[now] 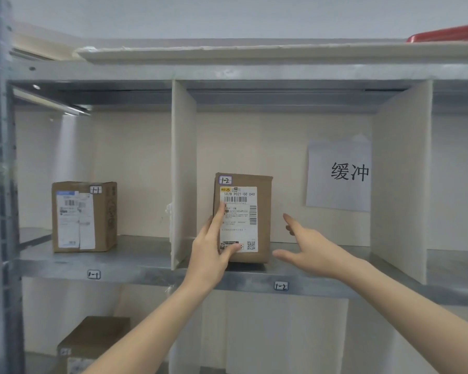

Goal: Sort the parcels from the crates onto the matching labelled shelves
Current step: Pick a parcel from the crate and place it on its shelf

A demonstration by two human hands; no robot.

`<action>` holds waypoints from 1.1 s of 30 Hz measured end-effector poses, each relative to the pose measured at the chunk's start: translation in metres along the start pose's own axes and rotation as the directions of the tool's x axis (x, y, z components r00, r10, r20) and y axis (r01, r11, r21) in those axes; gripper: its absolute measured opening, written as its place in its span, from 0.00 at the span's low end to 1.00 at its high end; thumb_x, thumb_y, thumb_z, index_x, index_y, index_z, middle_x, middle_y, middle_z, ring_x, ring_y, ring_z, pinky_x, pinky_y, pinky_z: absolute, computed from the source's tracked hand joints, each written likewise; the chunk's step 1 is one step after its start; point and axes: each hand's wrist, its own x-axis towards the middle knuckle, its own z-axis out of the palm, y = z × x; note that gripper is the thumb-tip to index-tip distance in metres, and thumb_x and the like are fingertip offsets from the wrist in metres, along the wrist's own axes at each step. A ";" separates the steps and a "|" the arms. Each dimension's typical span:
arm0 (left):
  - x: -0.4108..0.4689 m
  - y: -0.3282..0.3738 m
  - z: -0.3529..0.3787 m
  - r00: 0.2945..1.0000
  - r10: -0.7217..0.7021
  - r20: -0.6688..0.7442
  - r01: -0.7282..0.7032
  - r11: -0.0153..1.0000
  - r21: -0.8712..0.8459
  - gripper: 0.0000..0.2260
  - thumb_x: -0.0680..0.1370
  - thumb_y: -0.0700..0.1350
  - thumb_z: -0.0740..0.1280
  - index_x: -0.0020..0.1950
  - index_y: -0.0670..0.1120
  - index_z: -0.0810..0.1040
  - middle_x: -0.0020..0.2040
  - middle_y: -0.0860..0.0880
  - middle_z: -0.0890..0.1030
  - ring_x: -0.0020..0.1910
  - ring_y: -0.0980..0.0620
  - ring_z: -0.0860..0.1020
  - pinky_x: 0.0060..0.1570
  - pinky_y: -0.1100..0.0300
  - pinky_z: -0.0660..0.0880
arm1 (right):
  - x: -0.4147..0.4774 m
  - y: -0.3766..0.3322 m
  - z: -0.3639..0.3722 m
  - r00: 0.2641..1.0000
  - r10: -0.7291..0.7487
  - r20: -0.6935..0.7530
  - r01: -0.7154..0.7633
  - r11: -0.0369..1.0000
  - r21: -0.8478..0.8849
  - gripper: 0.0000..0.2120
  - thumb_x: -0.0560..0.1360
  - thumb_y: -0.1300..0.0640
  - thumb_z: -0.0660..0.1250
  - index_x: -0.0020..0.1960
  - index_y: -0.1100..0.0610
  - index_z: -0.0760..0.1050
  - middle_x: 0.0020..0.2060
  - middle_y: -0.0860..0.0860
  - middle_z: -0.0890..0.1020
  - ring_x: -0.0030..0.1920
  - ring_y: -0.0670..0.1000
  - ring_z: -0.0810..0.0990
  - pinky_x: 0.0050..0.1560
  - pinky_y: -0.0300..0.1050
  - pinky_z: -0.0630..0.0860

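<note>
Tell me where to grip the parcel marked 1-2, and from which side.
Clamp the 1-2 parcel by its two tall side faces, one hand each, coming from the open front. It stands upright and narrow, with room on its right and the white divider close on its left.

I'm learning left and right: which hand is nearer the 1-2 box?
Left. The left hand touches the front of the 1-2 box; the right hand is beside it, not touching.

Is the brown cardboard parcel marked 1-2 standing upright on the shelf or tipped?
Upright. The brown cardboard parcel stands flat on the grey metal shelf, sides vertical; the left hand touches its front.
</note>
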 end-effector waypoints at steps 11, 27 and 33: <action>0.014 -0.017 0.005 0.991 -0.094 0.094 0.080 0.987 0.136 0.52 0.72 0.42 0.76 0.76 0.68 0.38 0.57 0.50 0.69 0.49 0.57 0.70 0.54 0.67 0.64 | 0.034 -0.018 0.022 0.999 -0.050 -0.008 0.051 0.991 0.125 0.40 0.75 0.53 0.70 0.76 0.51 0.47 0.70 0.52 0.71 0.69 0.52 0.70 0.65 0.44 0.68; 0.004 -0.019 -0.024 0.992 0.123 0.037 -0.129 0.959 0.251 0.36 0.73 0.53 0.73 0.77 0.54 0.61 0.66 0.49 0.68 0.66 0.51 0.69 0.61 0.53 0.73 | 0.003 -0.017 -0.003 0.997 0.013 -0.072 -0.019 0.997 -0.078 0.42 0.76 0.45 0.67 0.79 0.55 0.46 0.74 0.57 0.65 0.74 0.52 0.63 0.70 0.44 0.61; -0.002 0.012 0.000 0.923 0.351 0.159 -0.362 0.931 0.045 0.29 0.75 0.57 0.68 0.74 0.50 0.67 0.67 0.52 0.70 0.68 0.55 0.69 0.68 0.61 0.66 | -0.034 -0.017 -0.014 0.996 0.022 -0.087 -0.034 0.990 -0.139 0.41 0.76 0.45 0.67 0.78 0.55 0.47 0.76 0.52 0.62 0.74 0.50 0.61 0.71 0.42 0.58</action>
